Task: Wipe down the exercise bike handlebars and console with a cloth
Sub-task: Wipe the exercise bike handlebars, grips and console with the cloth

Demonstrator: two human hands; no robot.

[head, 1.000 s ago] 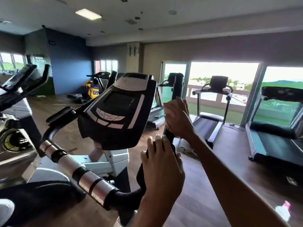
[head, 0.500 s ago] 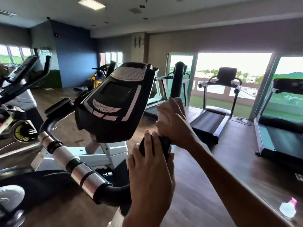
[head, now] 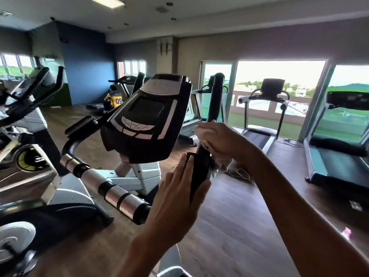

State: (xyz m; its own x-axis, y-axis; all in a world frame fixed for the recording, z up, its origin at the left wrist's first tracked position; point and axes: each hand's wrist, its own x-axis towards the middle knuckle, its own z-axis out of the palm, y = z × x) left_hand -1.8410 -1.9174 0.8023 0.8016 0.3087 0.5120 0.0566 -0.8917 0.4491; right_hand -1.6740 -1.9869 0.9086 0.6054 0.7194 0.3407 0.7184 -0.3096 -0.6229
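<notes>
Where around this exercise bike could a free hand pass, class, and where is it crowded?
Free: the gap between the console and the upright right handlebar, above the right hand. Crowded: lower on that bar, where the right hand grips the cloth and the left hand holds just below.

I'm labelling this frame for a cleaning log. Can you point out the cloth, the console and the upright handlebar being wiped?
cloth (head: pixel 223 163), head view, white fold below the right hand.
console (head: pixel 147 108), head view, its dark screen.
upright handlebar (head: pixel 216 96), head view, bare black grip above the hand.
</notes>
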